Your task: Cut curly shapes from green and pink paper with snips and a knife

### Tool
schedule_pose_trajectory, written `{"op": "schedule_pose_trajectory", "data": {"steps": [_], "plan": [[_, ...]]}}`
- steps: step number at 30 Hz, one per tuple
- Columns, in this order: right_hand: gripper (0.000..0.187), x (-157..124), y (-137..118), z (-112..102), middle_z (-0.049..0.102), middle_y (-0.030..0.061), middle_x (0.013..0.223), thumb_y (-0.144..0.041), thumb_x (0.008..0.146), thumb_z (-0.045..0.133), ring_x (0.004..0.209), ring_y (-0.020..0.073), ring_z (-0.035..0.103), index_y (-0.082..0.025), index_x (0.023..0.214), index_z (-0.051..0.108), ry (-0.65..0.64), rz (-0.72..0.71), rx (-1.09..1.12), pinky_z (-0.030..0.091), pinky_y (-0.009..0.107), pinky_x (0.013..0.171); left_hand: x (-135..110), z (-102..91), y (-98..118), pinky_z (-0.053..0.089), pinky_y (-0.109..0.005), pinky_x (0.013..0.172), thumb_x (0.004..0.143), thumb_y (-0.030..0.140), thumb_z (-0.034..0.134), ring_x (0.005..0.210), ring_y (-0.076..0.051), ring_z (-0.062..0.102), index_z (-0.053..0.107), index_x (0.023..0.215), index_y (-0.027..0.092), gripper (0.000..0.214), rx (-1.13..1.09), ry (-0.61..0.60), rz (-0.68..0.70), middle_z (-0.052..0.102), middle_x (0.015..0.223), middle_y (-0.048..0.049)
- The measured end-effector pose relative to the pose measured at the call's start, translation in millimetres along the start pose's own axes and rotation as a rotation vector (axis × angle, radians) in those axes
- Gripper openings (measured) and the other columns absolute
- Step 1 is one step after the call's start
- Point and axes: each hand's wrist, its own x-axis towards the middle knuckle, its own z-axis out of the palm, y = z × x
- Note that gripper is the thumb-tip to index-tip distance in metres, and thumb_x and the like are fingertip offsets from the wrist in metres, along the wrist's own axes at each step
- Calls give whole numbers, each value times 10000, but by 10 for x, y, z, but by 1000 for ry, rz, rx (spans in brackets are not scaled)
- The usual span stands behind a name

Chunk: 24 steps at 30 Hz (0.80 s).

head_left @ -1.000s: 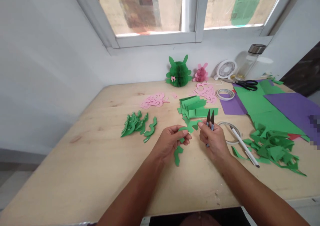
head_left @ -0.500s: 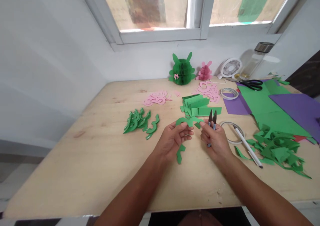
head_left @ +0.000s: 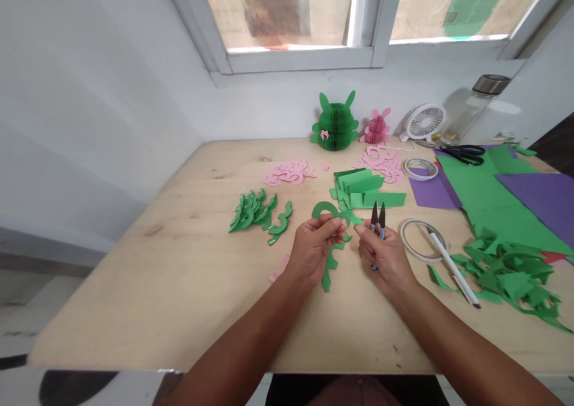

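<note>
My left hand [head_left: 316,246] pinches a curved green paper cutout [head_left: 323,207] above the wooden table. My right hand [head_left: 386,252] has a pair of thread snips [head_left: 381,216] in its palm, blades pointing away from me. Its thumb and fingertip also grip the right end of the cutout. More wavy green paper [head_left: 329,274] shows below my left hand; whether it joins the held piece I cannot tell. Left of my hands lie a pile of green wavy cutouts [head_left: 251,210] and a separate one [head_left: 281,223]. Folded green paper strips [head_left: 359,189] lie just beyond my fingers.
Green scraps [head_left: 515,280], a white pen [head_left: 454,268] and tape rolls [head_left: 420,168] lie to the right. Black scissors [head_left: 464,153] rest on coloured sheets. Pink cutouts [head_left: 290,171], a green honeycomb paper figure [head_left: 336,128], a fan [head_left: 425,122] and a bottle [head_left: 475,110] are farther back.
The view has shifted slightly, so the scene sits farther right. Between my hands the green cutout has turned, its left curve now arching higher. Pink bits now show beside my left wrist.
</note>
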Motion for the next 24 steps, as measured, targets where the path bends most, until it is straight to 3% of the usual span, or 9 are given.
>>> {"op": "schedule_pose_trajectory", "data": {"steps": [13,16,19,24], "plan": [[418,-31,72,45,350,-119,454,-410,514,839,384,40,224,-185,719,552,40,5,-157,129,206,380,-17,11,26,423,-192,532,584,215,779,494,-62,499,475,587,175,307,38,-26,55,542,520,61],[392,-34,40,10,339,-108,451,-479,602,794,402,55,230,-178,711,568,-60,-12,-263,135,222,397,-3,-4,46,436,-199,547,566,223,785,528,-73,533,495,582,171,295,48,-6,72,571,555,48],[428,-26,-9,-36,386,-72,471,-595,775,614,425,76,276,-171,724,591,-154,-83,-348,153,240,418,3,-22,69,465,-211,579,553,224,794,591,-95,581,521,590,164,283,61,-8,64,620,621,23],[527,7,-16,-102,397,-48,468,-641,845,492,447,91,314,-182,588,524,-168,-120,-479,199,258,453,-1,-42,77,503,-241,651,582,224,787,624,-119,612,539,578,153,258,123,-48,69,625,612,8]]}}
